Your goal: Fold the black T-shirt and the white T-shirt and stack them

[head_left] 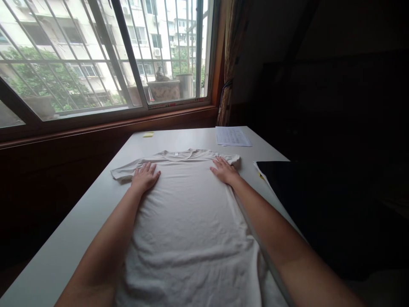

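Touching one T-shirt (188, 204): one left hand (146, 176), one right hand (224, 171).

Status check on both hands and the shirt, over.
Left hand and right hand flat on shirt. Shirt spread, collar away, lower part wrinkled. Papers beyond it, not touching.

"Where does the light come from?"
"Daylight through the window (172, 51), pale and partly washed out. It falls softly over the worktop (92, 213), while the right side sinks almost to black"
"Sharpness?"
"Slightly soft, with wide-angle stretching towards the edges"
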A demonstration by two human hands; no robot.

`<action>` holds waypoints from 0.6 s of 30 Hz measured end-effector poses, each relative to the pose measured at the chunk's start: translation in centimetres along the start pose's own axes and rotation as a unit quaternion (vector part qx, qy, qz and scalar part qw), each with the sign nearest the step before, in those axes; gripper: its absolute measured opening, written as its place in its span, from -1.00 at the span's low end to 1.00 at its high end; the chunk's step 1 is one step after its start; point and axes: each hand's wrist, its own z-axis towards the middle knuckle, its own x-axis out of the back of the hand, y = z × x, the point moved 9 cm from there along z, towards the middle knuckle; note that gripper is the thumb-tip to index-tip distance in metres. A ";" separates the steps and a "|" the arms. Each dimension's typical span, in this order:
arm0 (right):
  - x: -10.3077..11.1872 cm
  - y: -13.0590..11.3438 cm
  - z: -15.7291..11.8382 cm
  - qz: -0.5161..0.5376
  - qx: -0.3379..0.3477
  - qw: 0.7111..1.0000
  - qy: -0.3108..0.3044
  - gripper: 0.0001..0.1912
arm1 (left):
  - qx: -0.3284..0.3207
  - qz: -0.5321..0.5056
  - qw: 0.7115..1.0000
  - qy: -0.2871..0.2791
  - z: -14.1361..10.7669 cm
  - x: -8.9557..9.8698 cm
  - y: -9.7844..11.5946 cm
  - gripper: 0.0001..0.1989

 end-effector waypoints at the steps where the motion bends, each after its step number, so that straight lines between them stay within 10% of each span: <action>1: 0.0 0.0 0.3 0.000 0.000 1.000 -0.001 -0.28 | 0.001 -0.001 1.000 -0.004 0.4 -0.1 -0.1 -0.25; 18: 0.6 0.3 5.0 0.003 0.008 1.000 -0.013 -0.27 | -0.008 -0.004 1.000 -0.005 6.0 -0.7 -0.6 -0.24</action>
